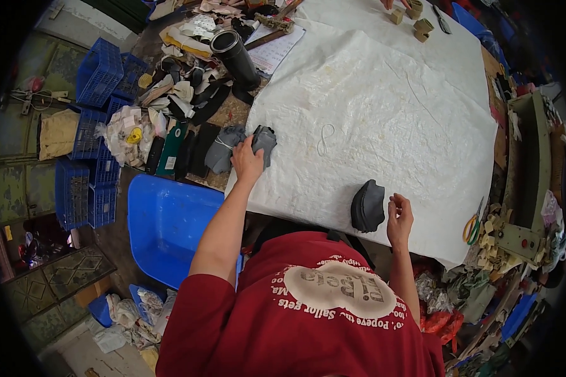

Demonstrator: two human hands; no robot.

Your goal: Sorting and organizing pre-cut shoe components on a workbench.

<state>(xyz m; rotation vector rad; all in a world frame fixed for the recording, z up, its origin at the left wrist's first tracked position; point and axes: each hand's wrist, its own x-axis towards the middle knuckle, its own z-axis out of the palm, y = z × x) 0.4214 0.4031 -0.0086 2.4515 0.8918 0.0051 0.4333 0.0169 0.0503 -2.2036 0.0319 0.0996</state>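
Note:
My left hand (pixel 248 162) is at the table's left edge, its fingers closed on the near side of a dark grey bundle of cut pieces (pixel 266 142). Right beside it lies a second grey bundle (pixel 219 154), tied round with pale string. My right hand (pixel 400 220) hovers at the near edge of the table, fingers loosely bent and apart, with nothing visible in them. Just left of it, a curved stack of dark pieces (pixel 367 206) rests on the white sheet (pixel 371 107) without touching the hand. A thin loop of string (pixel 325 140) lies mid-table.
A blue tub (pixel 170 220) stands below the left edge, with blue crates (pixel 100 72) beyond. Scraps surround a black cylinder (pixel 233 56) at the back left. Scissors (pixel 472 229) lie at the right edge. Another person's hand (pixel 388 3) shows at the far side near tape rolls (pixel 423 27).

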